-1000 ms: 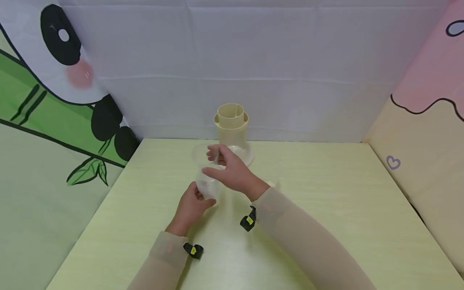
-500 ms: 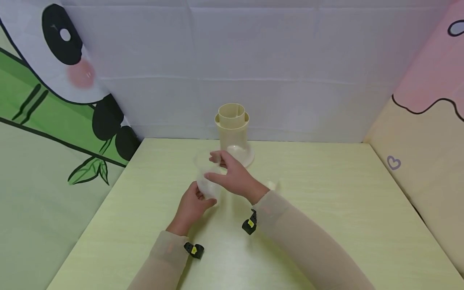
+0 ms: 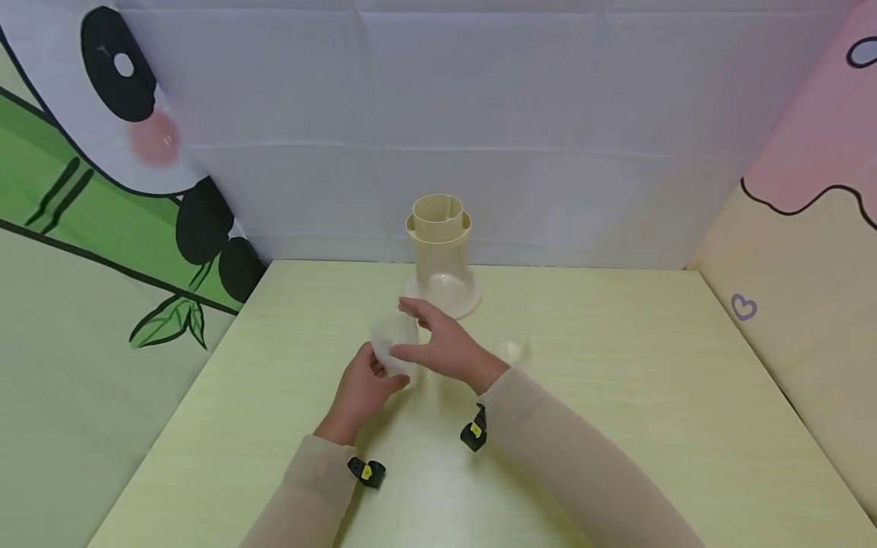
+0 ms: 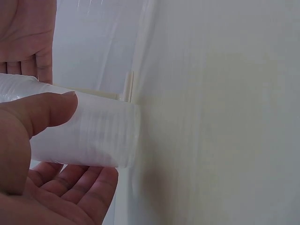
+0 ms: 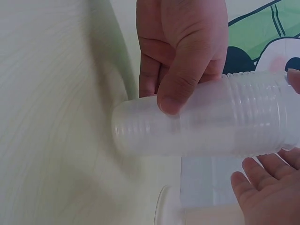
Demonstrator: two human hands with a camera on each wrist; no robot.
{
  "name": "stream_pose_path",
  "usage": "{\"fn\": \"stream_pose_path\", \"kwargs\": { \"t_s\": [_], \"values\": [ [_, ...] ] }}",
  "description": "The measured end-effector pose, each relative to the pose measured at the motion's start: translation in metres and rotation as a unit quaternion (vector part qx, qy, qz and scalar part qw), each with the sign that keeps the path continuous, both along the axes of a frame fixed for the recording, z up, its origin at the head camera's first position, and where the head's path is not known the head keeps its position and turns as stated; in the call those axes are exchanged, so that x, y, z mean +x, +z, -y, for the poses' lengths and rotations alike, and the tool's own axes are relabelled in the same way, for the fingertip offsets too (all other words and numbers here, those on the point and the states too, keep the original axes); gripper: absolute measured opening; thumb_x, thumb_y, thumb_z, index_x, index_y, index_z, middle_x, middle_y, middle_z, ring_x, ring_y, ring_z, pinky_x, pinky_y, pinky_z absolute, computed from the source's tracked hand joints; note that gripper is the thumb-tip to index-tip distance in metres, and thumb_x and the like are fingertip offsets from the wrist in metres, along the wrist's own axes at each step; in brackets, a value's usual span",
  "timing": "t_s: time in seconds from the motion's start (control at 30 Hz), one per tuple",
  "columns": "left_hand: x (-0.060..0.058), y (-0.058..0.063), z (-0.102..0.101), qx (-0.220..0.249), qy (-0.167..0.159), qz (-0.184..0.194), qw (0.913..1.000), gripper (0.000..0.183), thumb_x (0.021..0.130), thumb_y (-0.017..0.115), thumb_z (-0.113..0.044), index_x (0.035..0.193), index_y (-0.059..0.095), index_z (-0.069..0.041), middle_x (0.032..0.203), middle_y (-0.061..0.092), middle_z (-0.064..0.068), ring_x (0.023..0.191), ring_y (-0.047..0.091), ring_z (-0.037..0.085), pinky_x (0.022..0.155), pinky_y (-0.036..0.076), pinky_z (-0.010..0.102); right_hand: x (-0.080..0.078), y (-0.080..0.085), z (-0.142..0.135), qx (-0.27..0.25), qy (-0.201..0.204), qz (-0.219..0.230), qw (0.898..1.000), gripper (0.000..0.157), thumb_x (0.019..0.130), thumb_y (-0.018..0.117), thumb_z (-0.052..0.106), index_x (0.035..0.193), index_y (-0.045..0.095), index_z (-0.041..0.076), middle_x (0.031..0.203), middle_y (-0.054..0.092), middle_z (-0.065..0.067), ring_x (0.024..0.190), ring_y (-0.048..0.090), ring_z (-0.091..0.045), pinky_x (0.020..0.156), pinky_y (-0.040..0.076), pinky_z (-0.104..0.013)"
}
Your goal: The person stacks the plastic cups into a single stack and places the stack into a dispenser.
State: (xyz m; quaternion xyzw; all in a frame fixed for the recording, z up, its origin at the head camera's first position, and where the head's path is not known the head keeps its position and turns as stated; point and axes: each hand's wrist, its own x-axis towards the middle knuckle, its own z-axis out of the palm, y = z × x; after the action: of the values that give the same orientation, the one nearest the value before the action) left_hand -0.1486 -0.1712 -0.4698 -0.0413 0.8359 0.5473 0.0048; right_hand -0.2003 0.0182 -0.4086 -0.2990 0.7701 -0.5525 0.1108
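A stack of clear ribbed plastic cups (image 5: 206,122) stands upright on the table, its base down at the tabletop in the right wrist view. My left hand (image 3: 365,392) grips the lower part, thumb (image 4: 51,110) on one side and fingers on the other. Around the stack's upper end is my right hand (image 3: 445,339), its thumb (image 5: 294,79) against the cups and its fingers (image 5: 262,176) along the far side. In the head view the right thumb overlaps the stack's upper part. The left fingers are partly hidden behind the cups.
Behind the hands stands a cream cylindrical holder (image 3: 440,255) on a round pale base (image 3: 466,297). A small see-through object (image 3: 510,350) sits beside the right wrist. The pale wooden table (image 3: 651,396) meets a white cloth backdrop (image 3: 479,99) and printed side panels.
The right hand has come down towards the left hand, and the clear cup it held above has slid down into the stack. The left hand stays in place.
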Motion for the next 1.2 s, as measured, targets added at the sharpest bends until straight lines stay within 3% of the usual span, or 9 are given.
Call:
{"fn": "stream_pose_path", "kwargs": {
  "t_s": [0.17, 0.43, 0.77, 1.2],
  "values": [
    [0.001, 0.002, 0.000, 0.000, 0.000, 0.001, 1.0000, 0.070, 0.089, 0.081, -0.009, 0.147, 0.041, -0.003, 0.146, 0.054, 0.018, 0.134, 0.054, 0.035, 0.106, 0.049, 0.048, 0.000, -0.005, -0.002, -0.005, 0.005, 0.006, 1.000, 0.083, 0.092, 0.079, 0.032, 0.160, 0.036, 0.012, 0.160, 0.041, -0.002, 0.146, 0.039, -0.025, 0.120, 0.032, -0.044],
    [0.002, 0.003, -0.001, -0.001, 0.002, 0.000, 1.0000, 0.071, 0.088, 0.081, -0.009, 0.147, 0.042, -0.003, 0.146, 0.054, 0.018, 0.134, 0.055, 0.035, 0.106, 0.050, 0.049, 0.001, -0.006, -0.005, -0.008, 0.007, 0.003, 1.000, 0.082, 0.092, 0.079, 0.031, 0.159, 0.036, 0.009, 0.159, 0.042, -0.003, 0.145, 0.040, -0.020, 0.120, 0.032, -0.036],
    [0.000, 0.001, -0.001, -0.002, 0.007, 0.002, 1.0000, 0.071, 0.088, 0.081, -0.009, 0.147, 0.041, -0.003, 0.147, 0.053, 0.018, 0.135, 0.054, 0.035, 0.107, 0.048, 0.049, 0.002, -0.004, -0.011, -0.005, 0.001, 0.000, 1.000, 0.080, 0.094, 0.078, 0.031, 0.159, 0.036, 0.011, 0.157, 0.045, -0.002, 0.144, 0.042, -0.019, 0.119, 0.033, -0.034],
    [-0.001, 0.001, -0.001, -0.003, 0.015, 0.010, 0.9998, 0.073, 0.087, 0.082, -0.009, 0.147, 0.041, -0.002, 0.147, 0.053, 0.020, 0.134, 0.054, 0.038, 0.108, 0.047, 0.051, -0.002, 0.006, -0.027, -0.008, -0.026, -0.015, 1.000, 0.076, 0.093, 0.078, 0.030, 0.157, 0.040, 0.015, 0.153, 0.048, -0.001, 0.142, 0.045, -0.024, 0.117, 0.036, -0.034]
  ]
}}
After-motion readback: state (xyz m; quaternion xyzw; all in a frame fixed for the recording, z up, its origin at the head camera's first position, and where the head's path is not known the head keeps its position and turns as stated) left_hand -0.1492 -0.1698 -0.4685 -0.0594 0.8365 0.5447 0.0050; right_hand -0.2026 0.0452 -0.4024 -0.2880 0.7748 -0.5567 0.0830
